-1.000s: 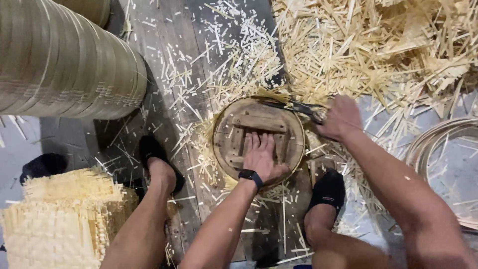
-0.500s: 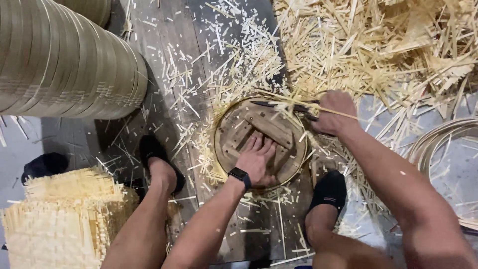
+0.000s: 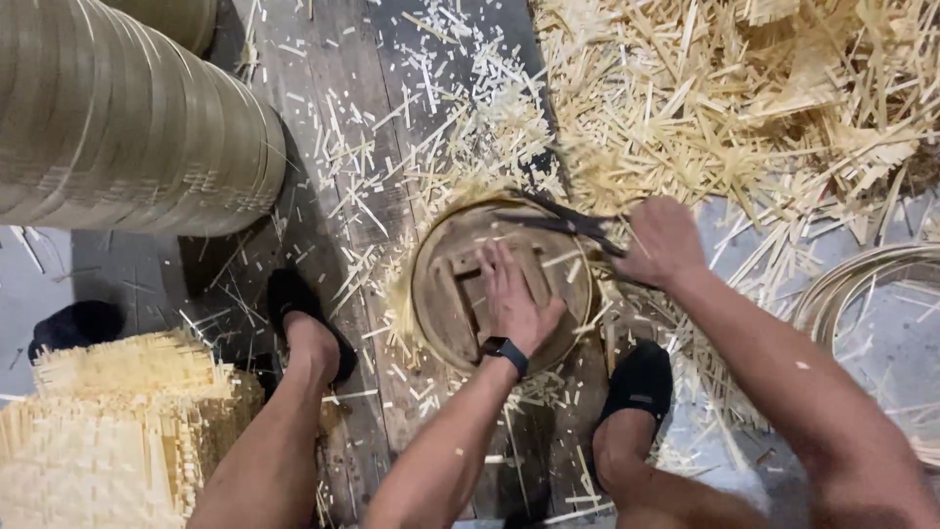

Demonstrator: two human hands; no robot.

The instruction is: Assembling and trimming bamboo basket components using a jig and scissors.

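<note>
Head view: the left hand [image 3: 514,299] lies flat, fingers spread, on the round tray [image 3: 441,294], which rests on the plank floor [image 3: 333,88] between the feet. The right hand [image 3: 666,240] is closed around dark shears [image 3: 563,220] at the tray's far rim, among bamboo trimmings [image 3: 744,98].

Round bamboo sieve [image 3: 446,294], tan, flat on floor btwn the feet, wood slats across its face, loose strips fringing left rim. Dark shears [image 3: 568,223] lie at its upper-right rim, blades pointing left.
</note>
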